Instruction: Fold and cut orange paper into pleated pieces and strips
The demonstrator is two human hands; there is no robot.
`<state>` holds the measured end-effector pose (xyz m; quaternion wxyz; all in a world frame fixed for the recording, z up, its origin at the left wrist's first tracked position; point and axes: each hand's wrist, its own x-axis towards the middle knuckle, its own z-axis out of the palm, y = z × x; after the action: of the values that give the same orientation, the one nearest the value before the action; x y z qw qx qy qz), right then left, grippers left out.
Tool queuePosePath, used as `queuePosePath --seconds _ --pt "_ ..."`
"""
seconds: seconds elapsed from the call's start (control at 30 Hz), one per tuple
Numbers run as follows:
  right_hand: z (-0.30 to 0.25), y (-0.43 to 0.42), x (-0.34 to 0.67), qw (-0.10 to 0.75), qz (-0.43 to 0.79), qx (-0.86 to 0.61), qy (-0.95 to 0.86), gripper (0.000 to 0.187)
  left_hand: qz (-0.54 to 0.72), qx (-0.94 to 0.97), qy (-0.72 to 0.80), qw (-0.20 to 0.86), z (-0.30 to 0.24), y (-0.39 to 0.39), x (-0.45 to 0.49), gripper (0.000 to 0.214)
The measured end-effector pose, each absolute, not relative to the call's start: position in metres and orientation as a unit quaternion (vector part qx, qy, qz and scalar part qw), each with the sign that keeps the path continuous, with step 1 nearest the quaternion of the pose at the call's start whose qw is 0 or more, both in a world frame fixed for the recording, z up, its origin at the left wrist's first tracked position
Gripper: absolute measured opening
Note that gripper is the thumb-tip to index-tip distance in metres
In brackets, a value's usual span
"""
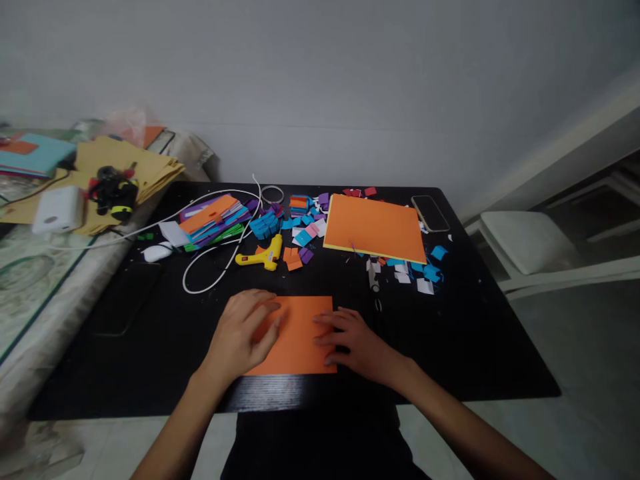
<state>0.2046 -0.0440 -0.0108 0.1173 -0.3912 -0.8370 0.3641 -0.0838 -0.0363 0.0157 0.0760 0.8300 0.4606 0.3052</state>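
An orange sheet of paper (299, 340) lies flat near the front edge of the black table. Over its left side is my left hand (246, 330), its fingers apart and slightly curled. My right hand (353, 343) rests at the right edge of the sheet with the fingers spread across it. Neither hand grips anything. Beyond the sheet lie a yellow glue gun (261, 256) and a grey cutter (373, 277). A larger orange sheet (375, 227) sits on a yellow one at the back.
Small coloured paper pieces (303, 238) litter the back of the table (450, 347). A white cable (186, 280) loops at left near stacked paper strips (213, 220). A phone (430, 213) lies at back right. A white chair (530, 241) stands to the right.
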Motion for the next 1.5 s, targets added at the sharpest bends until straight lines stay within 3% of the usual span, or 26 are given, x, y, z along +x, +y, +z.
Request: queuePosePath --seconds 0.27,0.47,0.67,1.5 --pt "-0.015 -0.042 0.204 0.134 0.375 -0.387 -0.832 0.024 0.226 0.814 0.487 0.221 0.005 -0.032 -0.087 0.023" --pt "-0.019 -0.043 0.203 0.152 0.362 -0.386 -0.835 0.02 0.277 0.766 0.498 0.298 -0.009 -0.023 -0.088 0.016" --pt "-0.02 -0.044 0.202 0.171 0.347 -0.382 -0.839 0.02 0.332 0.719 0.501 0.348 -0.02 -0.009 -0.103 0.026" --pt "-0.008 -0.037 0.197 0.139 0.364 -0.393 -0.833 0.026 0.36 0.701 0.511 0.344 -0.026 -0.013 -0.095 0.019"
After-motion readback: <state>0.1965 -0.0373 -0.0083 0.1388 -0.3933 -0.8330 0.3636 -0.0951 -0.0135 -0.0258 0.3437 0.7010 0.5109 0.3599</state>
